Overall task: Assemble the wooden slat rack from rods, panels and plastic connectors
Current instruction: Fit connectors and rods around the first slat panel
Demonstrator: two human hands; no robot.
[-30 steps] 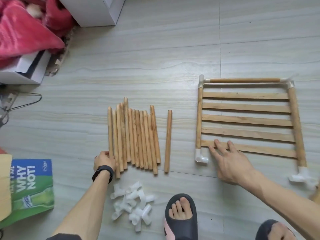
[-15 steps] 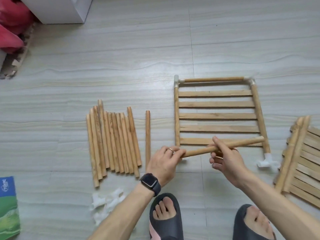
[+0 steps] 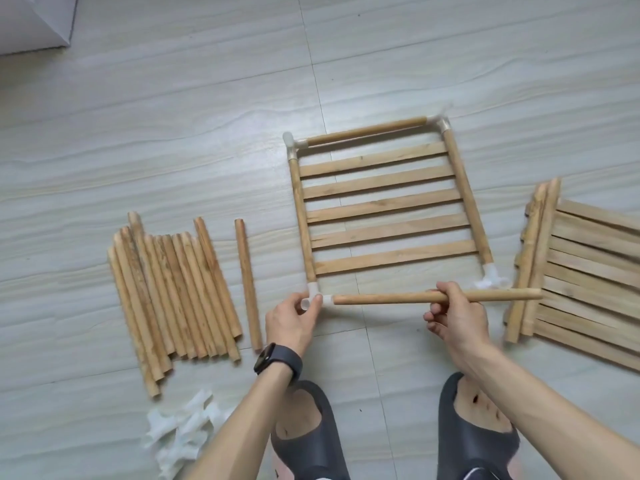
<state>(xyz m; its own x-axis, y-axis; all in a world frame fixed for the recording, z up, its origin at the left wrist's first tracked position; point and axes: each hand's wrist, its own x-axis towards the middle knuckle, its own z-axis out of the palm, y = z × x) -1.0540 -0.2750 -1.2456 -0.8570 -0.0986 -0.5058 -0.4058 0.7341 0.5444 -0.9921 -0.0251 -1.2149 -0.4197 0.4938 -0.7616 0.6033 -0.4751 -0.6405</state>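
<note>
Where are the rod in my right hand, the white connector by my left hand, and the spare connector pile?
rod (image 3: 381,298), head view, bare shaft left of the grip.
white connector (image 3: 312,288), head view, its upright socket on the frame.
spare connector pile (image 3: 183,433), head view, middle of the heap.

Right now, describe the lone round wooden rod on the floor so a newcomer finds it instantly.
Start at the central square wooden slat frame. Left of it lies a bundle of round wooden rods; between them one rod lies alone, touching nothing.
</note>
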